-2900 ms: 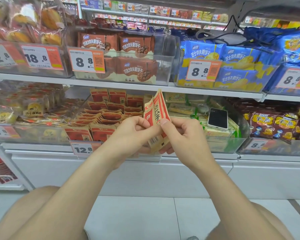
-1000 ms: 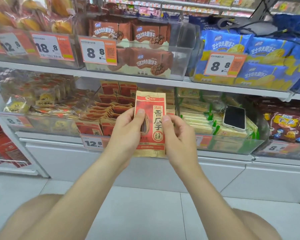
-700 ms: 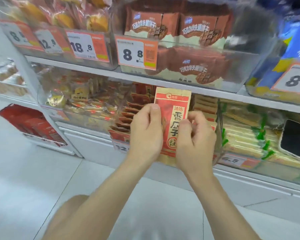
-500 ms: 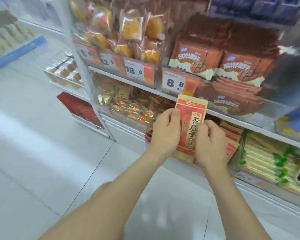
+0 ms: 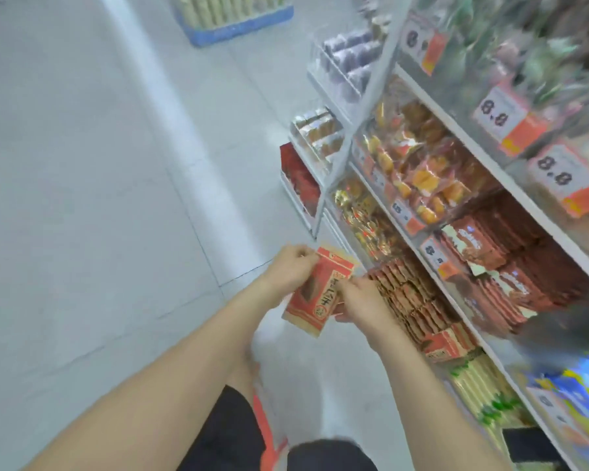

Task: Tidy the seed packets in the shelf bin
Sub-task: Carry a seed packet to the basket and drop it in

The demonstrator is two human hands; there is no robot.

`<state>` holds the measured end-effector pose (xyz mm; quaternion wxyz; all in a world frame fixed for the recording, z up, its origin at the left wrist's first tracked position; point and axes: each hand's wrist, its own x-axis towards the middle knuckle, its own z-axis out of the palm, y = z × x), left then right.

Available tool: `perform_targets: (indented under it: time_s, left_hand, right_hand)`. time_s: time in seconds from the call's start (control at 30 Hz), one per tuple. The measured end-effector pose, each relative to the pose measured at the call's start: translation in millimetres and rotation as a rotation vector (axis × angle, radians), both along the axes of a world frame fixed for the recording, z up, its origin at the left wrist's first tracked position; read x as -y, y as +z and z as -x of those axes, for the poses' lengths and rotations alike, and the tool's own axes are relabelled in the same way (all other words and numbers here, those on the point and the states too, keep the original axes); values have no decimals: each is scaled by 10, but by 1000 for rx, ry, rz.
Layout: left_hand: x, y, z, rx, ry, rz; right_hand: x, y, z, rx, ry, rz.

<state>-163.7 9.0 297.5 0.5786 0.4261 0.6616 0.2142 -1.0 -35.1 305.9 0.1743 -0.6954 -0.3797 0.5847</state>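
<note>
Two hands share one red seed packet. The left hand pinches its top corner and the right hand curls round its lower right edge. Whether a second packet lies behind it, the blur will not let me say. The packet hangs tilted, out over the floor, just beside the shelf bin but not yet above it. In the bin, rows of like packets stand packed on edge.

I judge the step in hand to be returning the packet to those rows.

The view is swung well off the shelf and smeared, so the gaze seems poorly aimed at the bin. A blind placement could land the packet askew or in a neighbouring bin.

Both grips sit on the margins of a slick, flat pouch. If one hand lets go early, the packet may swivel and drop to the floor.

The rows look tight. Pushing in without first parting a gap could buckle the packet or tip its neighbours forward. The shelf carrying the brown biscuit packs hangs low over the bin, so a steep entry might snag the packet's top.
</note>
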Motion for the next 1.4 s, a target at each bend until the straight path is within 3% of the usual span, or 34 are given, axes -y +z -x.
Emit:
perform_targets:
  time_s: [0.17, 0.37, 0.73, 0.93, 1.07, 1.4]
  left_hand:
    - [-76, 230, 1021, 75, 232, 1]
    - [-410, 421, 2716, 136, 448, 15]
    - [-1598, 894, 5273, 142, 886, -88]
    - [-2492, 959, 6460, 99, 1143, -101]
    - [-2784, 1088, 7075, 179, 1267, -81]
    - [-3271, 1012, 9144, 279, 1564, -200]
  right_hand:
    - [-542, 464, 851, 19, 346, 2]
    - [-1455, 629, 2494, 78, 673, 25]
    - [-3048, 820, 5555, 39, 730, -197]
    - [-4325, 907, 6902, -117, 1024, -217]
    - [-4969, 1056, 7770, -191, 1208, -246]
    - [-5579, 942, 10439, -227, 1423, -380]
